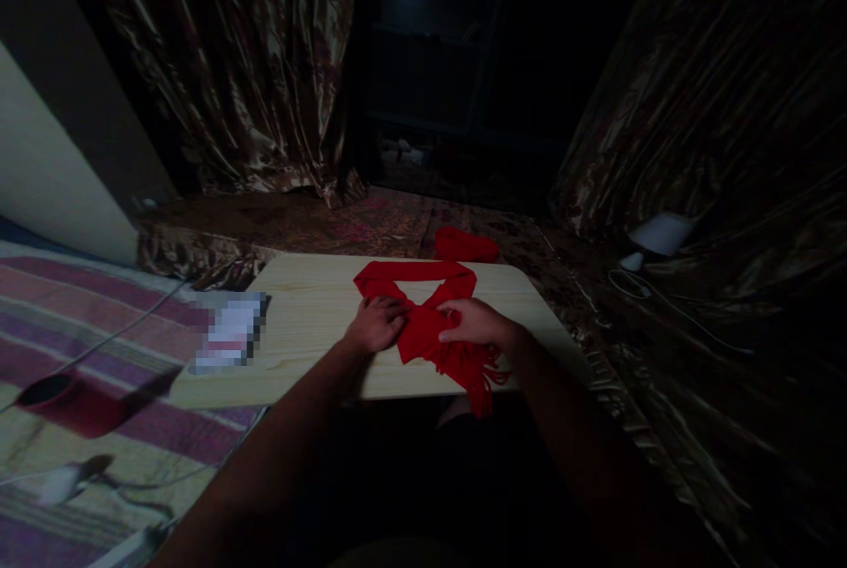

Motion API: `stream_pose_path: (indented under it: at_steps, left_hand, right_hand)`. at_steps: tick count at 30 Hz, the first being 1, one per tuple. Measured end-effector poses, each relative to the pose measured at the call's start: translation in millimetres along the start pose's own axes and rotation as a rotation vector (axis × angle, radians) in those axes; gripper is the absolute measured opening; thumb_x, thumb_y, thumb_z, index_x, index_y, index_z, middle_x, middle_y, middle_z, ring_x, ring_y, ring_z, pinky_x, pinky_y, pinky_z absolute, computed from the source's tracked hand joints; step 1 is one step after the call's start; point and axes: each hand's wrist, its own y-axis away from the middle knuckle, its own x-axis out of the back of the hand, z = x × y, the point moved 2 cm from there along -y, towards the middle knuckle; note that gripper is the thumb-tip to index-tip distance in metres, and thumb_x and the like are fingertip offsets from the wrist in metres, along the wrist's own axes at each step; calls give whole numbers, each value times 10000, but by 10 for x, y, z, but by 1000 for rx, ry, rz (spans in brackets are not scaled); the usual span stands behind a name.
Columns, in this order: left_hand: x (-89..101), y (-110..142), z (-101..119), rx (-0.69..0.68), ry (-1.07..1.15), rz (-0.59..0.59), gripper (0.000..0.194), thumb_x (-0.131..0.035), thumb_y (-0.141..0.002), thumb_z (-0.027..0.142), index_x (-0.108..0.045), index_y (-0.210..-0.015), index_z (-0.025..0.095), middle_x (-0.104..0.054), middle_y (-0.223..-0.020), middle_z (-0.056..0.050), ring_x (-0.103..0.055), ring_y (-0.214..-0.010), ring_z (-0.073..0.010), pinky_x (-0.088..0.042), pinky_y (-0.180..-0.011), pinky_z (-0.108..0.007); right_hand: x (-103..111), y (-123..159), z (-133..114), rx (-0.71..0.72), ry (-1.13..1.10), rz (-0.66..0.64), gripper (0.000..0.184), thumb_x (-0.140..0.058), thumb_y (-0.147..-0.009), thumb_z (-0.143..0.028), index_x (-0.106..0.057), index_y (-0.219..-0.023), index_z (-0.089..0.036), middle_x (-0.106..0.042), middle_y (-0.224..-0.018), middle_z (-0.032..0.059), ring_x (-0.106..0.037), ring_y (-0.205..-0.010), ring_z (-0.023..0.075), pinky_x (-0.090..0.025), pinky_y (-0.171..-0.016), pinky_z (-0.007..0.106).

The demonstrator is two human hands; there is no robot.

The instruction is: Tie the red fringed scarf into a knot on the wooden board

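A red scarf (418, 337) with a fringed end lies on a pale wooden table (308, 312). Its far part forms a loop with bare wood showing inside, and the fringe hangs over the near edge. My left hand (378, 324) rests palm down on the left side of the scarf, fingers stretched over the cloth; its thumb is hidden. On the right side, my right hand (477, 323) has thumb and fingers curved around a bit of red cloth near the fringe.
Another red cloth item (465, 244) lies just beyond the table's far edge. A pixelated flat item (231, 330) is on the table's left. A red cylindrical container (79, 405) and cables lie on the striped bedding; a white lamp (663, 235) stands at the right.
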Motion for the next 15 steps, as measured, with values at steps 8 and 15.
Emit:
stream_pose_path:
  at_steps: [8, 15]
  left_hand:
    - [-8, -1, 17, -3, 0, 34, 432, -404, -970, 496, -688, -1261, 352, -635, -1379, -24, -521, -1285, -272, -299, -1117, -541]
    - [42, 1, 51, 35, 89, 55, 414, -446, -952, 503, -714, -1211, 323, -662, -1340, -35, -529, -1287, -279, -276, -1136, -564]
  right_hand:
    - [-371, 252, -540, 180, 323, -14, 174, -611, -776, -193, -649, -946, -200, -688, -951, 59, -624, -865, 196, -415, -729, 269]
    - [-664, 452, -714, 177, 430, -121, 470, -561, -786, -139, -559, -1250, -211, -682, -1150, 114, -668, -975, 266, -473, -783, 350]
